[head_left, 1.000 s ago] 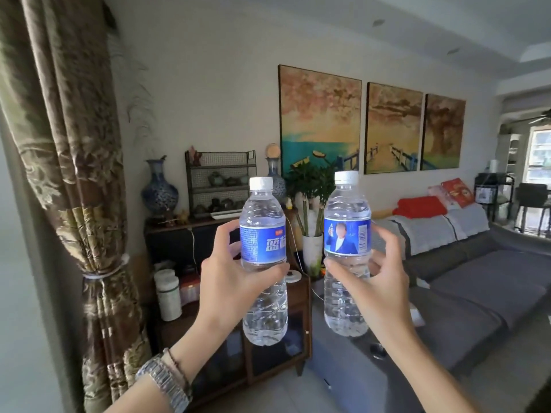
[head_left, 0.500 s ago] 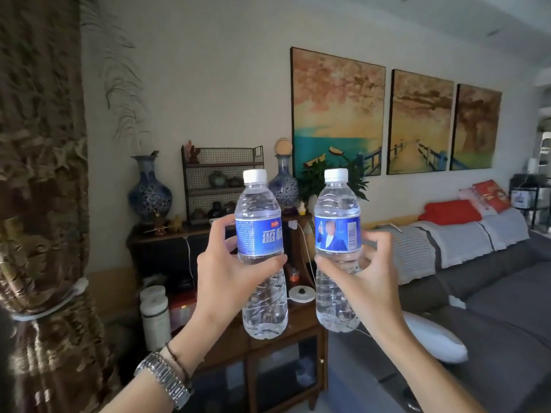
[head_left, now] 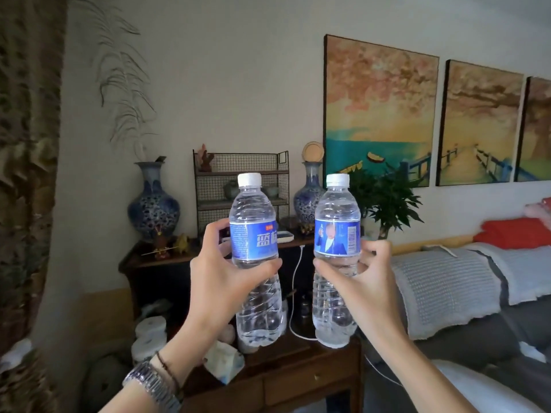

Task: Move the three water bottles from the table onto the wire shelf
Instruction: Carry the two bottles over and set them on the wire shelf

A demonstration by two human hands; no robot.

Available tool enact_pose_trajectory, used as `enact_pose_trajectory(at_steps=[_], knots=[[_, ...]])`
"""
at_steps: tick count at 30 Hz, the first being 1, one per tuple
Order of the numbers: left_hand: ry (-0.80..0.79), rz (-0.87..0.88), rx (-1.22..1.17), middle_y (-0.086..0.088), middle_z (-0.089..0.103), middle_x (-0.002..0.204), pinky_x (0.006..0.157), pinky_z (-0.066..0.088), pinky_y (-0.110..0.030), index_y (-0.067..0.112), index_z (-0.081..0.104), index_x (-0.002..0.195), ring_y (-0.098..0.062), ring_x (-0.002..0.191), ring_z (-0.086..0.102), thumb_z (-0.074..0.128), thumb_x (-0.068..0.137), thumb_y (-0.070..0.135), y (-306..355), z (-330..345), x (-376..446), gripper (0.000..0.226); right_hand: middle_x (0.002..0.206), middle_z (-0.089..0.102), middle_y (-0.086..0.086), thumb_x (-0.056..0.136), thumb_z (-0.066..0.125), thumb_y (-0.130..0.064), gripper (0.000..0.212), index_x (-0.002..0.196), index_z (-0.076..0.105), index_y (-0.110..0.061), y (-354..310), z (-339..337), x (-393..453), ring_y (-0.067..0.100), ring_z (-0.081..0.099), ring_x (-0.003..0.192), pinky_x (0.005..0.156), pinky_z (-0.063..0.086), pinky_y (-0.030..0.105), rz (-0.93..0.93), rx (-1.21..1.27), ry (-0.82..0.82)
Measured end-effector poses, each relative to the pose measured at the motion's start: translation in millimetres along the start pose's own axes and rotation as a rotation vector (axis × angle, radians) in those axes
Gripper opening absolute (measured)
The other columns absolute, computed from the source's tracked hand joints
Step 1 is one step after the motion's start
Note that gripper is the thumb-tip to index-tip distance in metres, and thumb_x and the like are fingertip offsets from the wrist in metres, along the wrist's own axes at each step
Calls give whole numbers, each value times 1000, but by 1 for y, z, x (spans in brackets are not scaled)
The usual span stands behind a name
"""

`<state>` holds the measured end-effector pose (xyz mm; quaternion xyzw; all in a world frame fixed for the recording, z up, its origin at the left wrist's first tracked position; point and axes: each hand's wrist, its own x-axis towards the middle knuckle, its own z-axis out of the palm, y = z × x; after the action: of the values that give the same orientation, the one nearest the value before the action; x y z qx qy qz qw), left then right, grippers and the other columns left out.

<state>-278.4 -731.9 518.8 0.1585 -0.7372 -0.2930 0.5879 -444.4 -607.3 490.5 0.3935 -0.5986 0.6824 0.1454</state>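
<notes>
I hold two clear water bottles with white caps and blue labels, upright at chest height. My left hand point(head_left: 222, 281) is wrapped around the left water bottle point(head_left: 255, 216). My right hand point(head_left: 362, 281) grips the right water bottle point(head_left: 336, 213) just below its label. Behind and between the bottles, the black wire shelf point(head_left: 241, 165) stands on a dark wooden cabinet point(head_left: 140, 257) against the wall, with small pots on its tiers. A third bottle is not in view.
Blue-and-white vases point(head_left: 153, 204) point(head_left: 307, 201) flank the shelf. A potted plant point(head_left: 387, 201) stands to its right. A lower side table point(head_left: 298, 362) with a white cable sits below the bottles, paper rolls point(head_left: 150, 326) left, grey sofa point(head_left: 477, 317) right, curtain point(head_left: 26, 174) far left.
The view has closed in on the cabinet and shelf, which now look larger and more central. Both hands keep the same hold on their bottles, still upright.
</notes>
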Motion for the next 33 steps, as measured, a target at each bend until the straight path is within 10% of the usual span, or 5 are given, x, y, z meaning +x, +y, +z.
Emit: enact_pose_trajectory(at_steps=[16,26,33], knots=[[47,95,40,28,64,75,59,41,3,39,46,105,19,78,59,88,43,43,-162,72,207,75,85,67,-19,60,88,-32,59,94,40,-41,124,171,184,-9,67,75,60,50,12,-28,118,45],[122,128,100,62,44,82,55,32,10,40,43,111,35,78,47,87,42,46,-242,152,298,82,96,64,-35,65,86,-28,59,93,38,-48,221,241,303,-9,67,82,65,51,7,-112,233,-88],[263,109,206,66,37,80,58,34,-9,50,36,104,40,75,41,82,40,55,-275,197,364,79,93,68,-28,66,84,-31,55,92,40,-50,262,287,390,-8,67,78,63,48,5,-156,309,-125]])
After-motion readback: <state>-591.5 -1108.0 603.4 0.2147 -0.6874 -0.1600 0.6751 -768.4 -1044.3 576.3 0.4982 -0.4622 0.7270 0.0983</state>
